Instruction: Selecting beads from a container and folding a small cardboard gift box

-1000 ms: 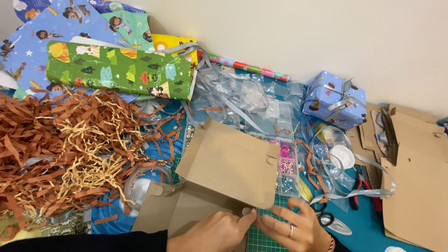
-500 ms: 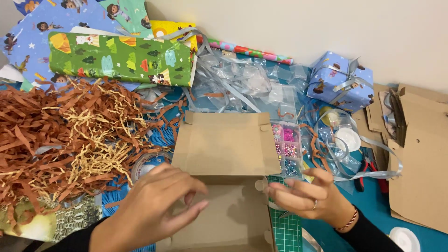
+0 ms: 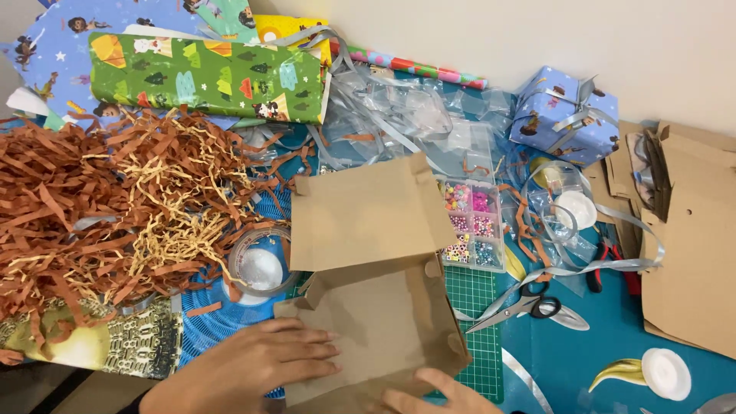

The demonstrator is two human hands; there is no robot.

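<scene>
A brown cardboard box (image 3: pixel 383 307) with its lid flap (image 3: pixel 360 211) raised lies in front of me on a green cutting mat (image 3: pixel 471 307). My left hand (image 3: pixel 253 368) lies flat on the box's left wall, fingers pointing right. My right hand (image 3: pixel 437 395) grips the box's near right edge at the bottom of the view, only its fingers and knuckles showing. Both hands hold the box.
Brown and tan shredded paper (image 3: pixel 107 207) piles at left. A clear tape roll (image 3: pixel 259 264), a bead organiser (image 3: pixel 469 222), scissors (image 3: pixel 521 305), red pliers (image 3: pixel 613 264), a wrapped blue gift (image 3: pixel 563 115), green wrapping paper (image 3: pixel 207 77) and flat cardboard pieces (image 3: pixel 690 253) surround the box.
The box has turned and tilted, its lid swung left. My left hand dropped onto the box's left wall and my right hand moved down to its near edge. The scissors have come into view.
</scene>
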